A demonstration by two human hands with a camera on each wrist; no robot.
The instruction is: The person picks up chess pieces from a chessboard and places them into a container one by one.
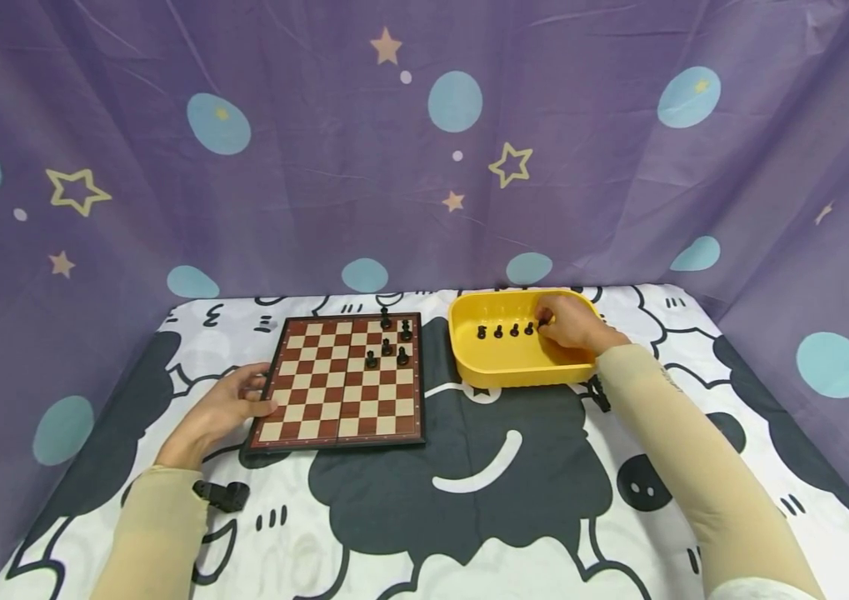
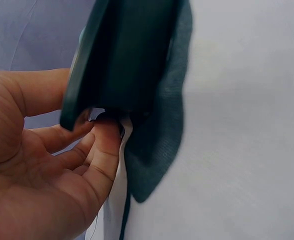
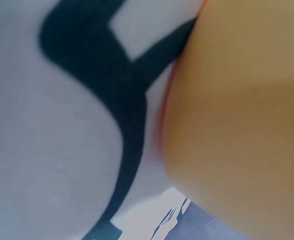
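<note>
My left hand (image 1: 227, 408) grips the left edge of a brown-and-cream chessboard (image 1: 312, 392). In the left wrist view its thumb lies on one face of the dark board (image 2: 122, 60) and the fingers curl under the rim. Several black chess pieces (image 1: 387, 347) stand on the board's far right part. My right hand (image 1: 572, 323) reaches into a yellow tray (image 1: 514, 375), its fingertips pinching a small black chess piece (image 1: 542, 323), mostly covered. Beside it, more black pieces (image 1: 514, 330) form a row in the tray. The right wrist view shows the tray's outer wall (image 3: 237, 125), not the hand.
A cartoon-patterned black and white cloth (image 1: 469, 508) covers the table. Behind it hangs a purple curtain (image 1: 334, 167) with stars and blue ovals. A black strap with a small device (image 1: 225, 496) is at the left wrist; another dark device (image 1: 598, 394) shows by the right wrist.
</note>
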